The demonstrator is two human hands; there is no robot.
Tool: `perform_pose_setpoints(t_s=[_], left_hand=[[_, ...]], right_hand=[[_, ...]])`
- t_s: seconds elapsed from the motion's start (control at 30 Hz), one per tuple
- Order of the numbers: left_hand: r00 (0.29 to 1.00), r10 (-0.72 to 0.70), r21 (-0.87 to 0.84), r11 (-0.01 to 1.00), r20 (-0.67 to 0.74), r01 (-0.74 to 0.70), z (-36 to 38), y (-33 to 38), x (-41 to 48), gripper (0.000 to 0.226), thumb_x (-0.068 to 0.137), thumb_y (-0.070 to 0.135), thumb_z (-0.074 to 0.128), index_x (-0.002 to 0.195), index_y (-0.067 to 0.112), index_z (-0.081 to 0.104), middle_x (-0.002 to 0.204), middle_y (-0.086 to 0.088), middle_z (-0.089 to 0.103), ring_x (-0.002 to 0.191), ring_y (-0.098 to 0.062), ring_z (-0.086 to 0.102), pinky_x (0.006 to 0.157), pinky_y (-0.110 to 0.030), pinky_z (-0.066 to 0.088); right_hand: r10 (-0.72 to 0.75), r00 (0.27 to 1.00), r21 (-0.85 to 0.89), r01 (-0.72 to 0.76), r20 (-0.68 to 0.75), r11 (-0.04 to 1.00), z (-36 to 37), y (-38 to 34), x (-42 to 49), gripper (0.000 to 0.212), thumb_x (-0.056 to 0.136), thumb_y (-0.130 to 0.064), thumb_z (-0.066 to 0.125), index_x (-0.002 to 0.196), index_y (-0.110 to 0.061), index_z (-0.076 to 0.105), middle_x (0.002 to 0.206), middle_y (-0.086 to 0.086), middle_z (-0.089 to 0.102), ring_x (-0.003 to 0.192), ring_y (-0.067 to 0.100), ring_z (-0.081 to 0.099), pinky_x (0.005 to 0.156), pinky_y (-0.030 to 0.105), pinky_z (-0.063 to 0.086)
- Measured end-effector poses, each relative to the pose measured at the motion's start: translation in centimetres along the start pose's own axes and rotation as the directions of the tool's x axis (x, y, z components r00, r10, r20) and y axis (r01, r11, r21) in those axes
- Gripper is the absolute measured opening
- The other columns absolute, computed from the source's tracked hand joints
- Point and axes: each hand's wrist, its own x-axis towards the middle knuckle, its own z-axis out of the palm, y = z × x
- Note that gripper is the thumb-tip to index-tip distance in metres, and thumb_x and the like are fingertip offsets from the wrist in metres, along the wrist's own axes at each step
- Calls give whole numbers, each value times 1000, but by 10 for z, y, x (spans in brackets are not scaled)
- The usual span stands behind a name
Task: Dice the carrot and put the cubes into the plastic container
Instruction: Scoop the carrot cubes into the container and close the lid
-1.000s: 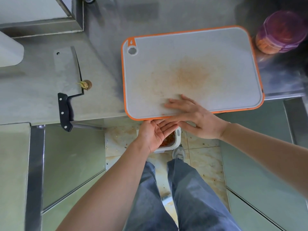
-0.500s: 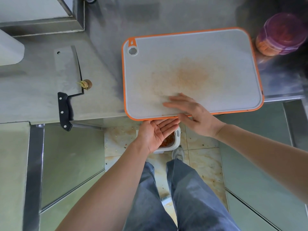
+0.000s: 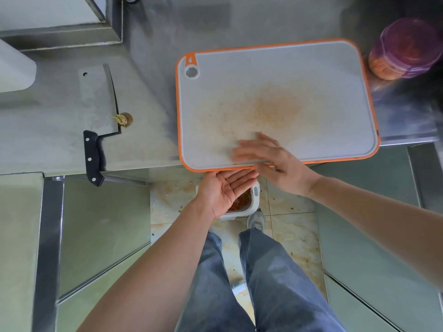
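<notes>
A grey cutting board (image 3: 275, 97) with an orange rim lies on the steel counter, stained orange in its middle, with no carrot pieces on it. My right hand (image 3: 271, 159) lies flat with straight fingers on the board's near edge, blurred. My left hand (image 3: 225, 190) is held palm up, open, just under that edge. Beneath it on the floor stands a white bin (image 3: 249, 204) with orange scraps inside. A plastic container (image 3: 405, 49) with a purple lid holds orange carrot cubes at the far right of the counter.
A cleaver (image 3: 98, 109) with a black handle lies on the counter at the left, a cut carrot top (image 3: 124, 119) beside its blade. A white object (image 3: 14, 65) sits at the far left edge. My legs and a shoe stand on tiled floor between steel cabinets.
My right hand has slid left along the board's near edge towards the left palm. The left hand has stayed cupped below the edge.
</notes>
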Motion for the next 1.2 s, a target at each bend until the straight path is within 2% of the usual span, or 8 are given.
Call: perform_pose_setpoints(t_s=[0.1, 0.3, 0.43, 0.5, 0.57, 0.8, 1.07, 1.2], left_hand=[[1000, -4, 7, 1000, 0, 4, 0, 0, -1, 58, 103, 32, 34, 94, -11, 72, 109, -29, 67, 99, -38, 69, 88, -45, 56], [1000, -6, -4, 1000, 7, 6, -1, 1, 0, 58, 103, 33, 33, 98, -12, 70, 112, -30, 66, 101, -40, 67, 89, -46, 55], [1000, -2, -9, 1000, -7, 2, -1, 0, 1, 59, 103, 33, 35, 92, -10, 73, 107, -29, 68, 96, -38, 69, 86, -46, 56], [1000, -7, -8, 1000, -5, 7, -2, 0, 1, 58, 103, 33, 34, 97, -11, 71, 110, -30, 67, 99, -39, 68, 88, -46, 56], [1000, -16, -7, 1000, -1, 16, -2, 1, 1, 57, 104, 34, 33, 107, -13, 65, 115, -30, 64, 106, -41, 65, 90, -46, 55], [1000, -5, -2, 1000, -12, 5, 0, 1, -1, 60, 104, 32, 34, 89, -10, 73, 105, -28, 69, 93, -37, 70, 88, -46, 54], [1000, -1, -19, 1000, -19, 1, -1, 0, 2, 55, 103, 29, 36, 92, -11, 72, 106, -28, 68, 93, -37, 70, 86, -46, 56], [1000, 2, -25, 1000, -24, -3, -1, 0, 2, 48, 103, 27, 36, 101, -9, 67, 108, -28, 68, 93, -36, 71, 82, -44, 59]], right_hand=[[39, 999, 113, -40, 13, 993, 1, -1, 1, 46, 90, 5, 44, 132, -11, 55, 116, -3, 69, 126, 9, 49, 116, 31, 27], [56, 998, 93, -54, -10, 994, 0, 0, 3, 46, 87, 0, 44, 130, -11, 55, 115, -4, 69, 127, 13, 45, 114, 24, 21], [25, 1000, 46, -25, 0, 999, 3, -2, 4, 48, 84, 4, 44, 127, -12, 59, 109, -8, 69, 121, 7, 48, 117, 30, 16], [32, 998, 58, -29, -55, 998, 2, -4, 7, 45, 85, 4, 43, 123, -11, 62, 105, -4, 68, 112, 9, 50, 110, 29, 27], [30, 989, -68, -40, -143, 997, 1, -1, 11, 42, 85, 1, 43, 116, -15, 67, 107, 0, 61, 112, 15, 45, 103, 32, 33], [83, 996, -251, -91, -39, 964, 10, 1, 20, 39, 83, -7, 44, 98, -29, 71, 116, -4, 43, 124, 20, 28, 108, 22, 2], [143, 989, -254, -148, -36, 956, 12, -4, 21, 34, 81, -3, 45, 90, -26, 69, 122, -2, 41, 128, 22, 22, 107, 16, -7], [162, 987, -171, -163, -22, 972, 11, -8, 14, 26, 81, -4, 50, 85, -27, 63, 120, -3, 42, 125, 13, 23, 109, 26, 4]])
